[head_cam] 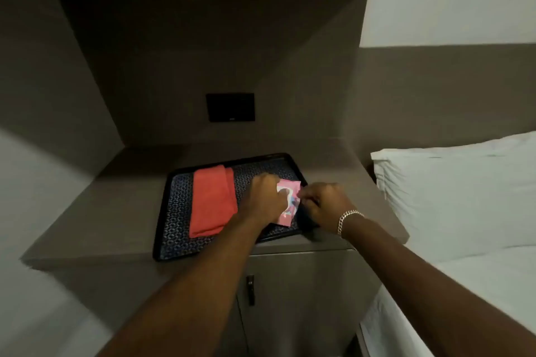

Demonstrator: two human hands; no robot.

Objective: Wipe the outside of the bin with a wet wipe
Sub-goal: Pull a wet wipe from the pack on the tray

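Your left hand [268, 197] presses down on the pink wipe pack [287, 201], which lies on the tray [174, 211] near its right edge, about midway along that edge. That hold looks meant to pin the pack flat so it cannot slide or lift while the other hand works on it. Your right hand [322, 201] is curled at the pack's right side, fingers bunched and pinched together at its edge; my guess is you are peeling the flap or drawing out a wipe, though no wipe shows free yet, and whether those fingers actually have hold of something I cannot tell.

Both forearms reach forward and inward from the lower part of the view, meeting over the tray's right half. The left wrist is bent down with the knuckles up; the right wrist, with a bracelet [348, 222], is cocked so the knuckles face left toward the pack.

A folded red cloth [210, 204] lies on the tray's left half, untouched, just beside your left hand. The tray sits on the cabinet [116, 197], its front edge at the cabinet's front edge.

The bin is not in view, so wiping has not begun.
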